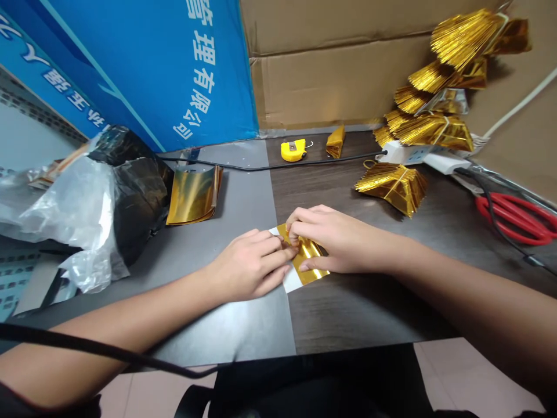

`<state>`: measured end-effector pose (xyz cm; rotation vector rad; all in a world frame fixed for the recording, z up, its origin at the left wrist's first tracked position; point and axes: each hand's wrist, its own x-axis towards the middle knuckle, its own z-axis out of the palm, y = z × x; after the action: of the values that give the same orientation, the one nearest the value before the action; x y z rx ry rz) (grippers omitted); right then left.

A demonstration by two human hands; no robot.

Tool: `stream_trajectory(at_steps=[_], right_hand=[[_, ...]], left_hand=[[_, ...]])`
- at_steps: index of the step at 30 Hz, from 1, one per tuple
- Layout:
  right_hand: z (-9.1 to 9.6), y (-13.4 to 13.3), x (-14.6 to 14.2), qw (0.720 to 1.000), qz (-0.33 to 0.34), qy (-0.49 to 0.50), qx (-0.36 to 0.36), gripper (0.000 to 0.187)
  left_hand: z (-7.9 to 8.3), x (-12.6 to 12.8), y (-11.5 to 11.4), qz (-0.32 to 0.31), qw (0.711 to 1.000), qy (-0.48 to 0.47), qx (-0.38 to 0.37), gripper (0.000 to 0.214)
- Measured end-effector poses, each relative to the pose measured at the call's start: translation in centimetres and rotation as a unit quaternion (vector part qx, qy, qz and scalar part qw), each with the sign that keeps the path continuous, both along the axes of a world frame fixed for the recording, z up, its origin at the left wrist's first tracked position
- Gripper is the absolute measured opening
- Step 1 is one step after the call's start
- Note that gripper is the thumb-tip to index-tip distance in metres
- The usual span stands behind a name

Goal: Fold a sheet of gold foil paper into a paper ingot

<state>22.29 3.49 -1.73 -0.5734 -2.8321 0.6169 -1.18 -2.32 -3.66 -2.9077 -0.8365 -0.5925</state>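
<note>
A small sheet of gold foil paper (308,255) with a white underside lies on the table between my hands. My left hand (248,264) rests on its left part, fingers pressed together on the paper's edge. My right hand (335,241) covers its right part, fingertips pinching the fold near the top and the thumb flat on the gold face. Both hands meet over the paper's middle.
A stack of gold sheets (194,195) lies at the left by a black and clear plastic bag (100,197). Folded gold pieces (394,184) pile up at the right. A yellow tape measure (293,150), power strip (418,155), red scissors (517,217), and cardboard wall (339,69) stand behind.
</note>
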Motion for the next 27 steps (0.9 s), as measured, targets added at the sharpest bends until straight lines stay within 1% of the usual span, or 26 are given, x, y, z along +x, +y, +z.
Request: stream_trajectory(at_steps=[2, 6, 9, 12, 15, 17, 18, 20, 22, 23, 25, 27], right_hand=[[-0.2, 0.1, 0.1, 1.000, 0.003, 0.008, -0.004, 0.037], [-0.4, 0.3, 0.1, 0.999, 0.009, 0.027, -0.017, 0.043], [-0.8, 0.6, 0.2, 0.999, 0.002, 0.044, -0.032, 0.046], [-1.4, 1.1, 0.4, 0.998, 0.007, 0.050, -0.040, 0.050], [-1.8, 1.9, 0.9, 0.999, 0.009, 0.028, -0.035, 0.070], [-1.7, 2.2, 1.3, 0.999, 0.008, 0.005, -0.035, 0.083], [-1.5, 2.3, 1.5, 0.999, 0.009, -0.004, -0.034, 0.085], [-1.0, 1.9, 1.6, 1.000, 0.013, -0.012, -0.023, 0.087], [-0.4, 0.8, 1.2, 1.000, 0.015, -0.014, 0.006, 0.089], [-0.3, 0.0, 0.9, 0.999, 0.020, -0.011, 0.026, 0.095], [-0.6, -1.5, 0.1, 0.998, 0.018, -0.006, 0.066, 0.109], [-1.4, -2.8, -0.6, 0.995, 0.013, 0.013, 0.103, 0.115]], left_hand=[[-0.1, -0.1, 0.1, -0.001, 1.000, 0.010, -0.013, 0.029], [0.0, -0.1, 0.1, 0.007, 0.998, 0.035, -0.043, 0.027], [-0.1, -0.1, 0.1, -0.001, 0.998, 0.033, -0.054, 0.027], [-0.1, -0.2, 0.0, -0.008, 0.996, 0.039, -0.082, 0.028], [0.1, -0.2, 0.1, -0.008, 0.994, 0.041, -0.100, 0.028], [0.3, -0.1, 0.1, -0.010, 0.994, 0.043, -0.104, 0.029], [0.4, -0.1, 0.1, -0.011, 0.993, 0.046, -0.105, 0.029], [0.6, 0.0, 0.1, -0.014, 0.992, 0.053, -0.109, 0.029], [0.7, 0.0, 0.1, -0.014, 0.992, 0.057, -0.115, 0.028], [0.6, 0.0, 0.0, -0.011, 0.991, 0.058, -0.118, 0.028], [0.5, 0.0, 0.0, -0.005, 0.991, 0.057, -0.118, 0.025], [0.2, -0.1, -0.1, -0.001, 0.992, 0.049, -0.113, 0.024]])
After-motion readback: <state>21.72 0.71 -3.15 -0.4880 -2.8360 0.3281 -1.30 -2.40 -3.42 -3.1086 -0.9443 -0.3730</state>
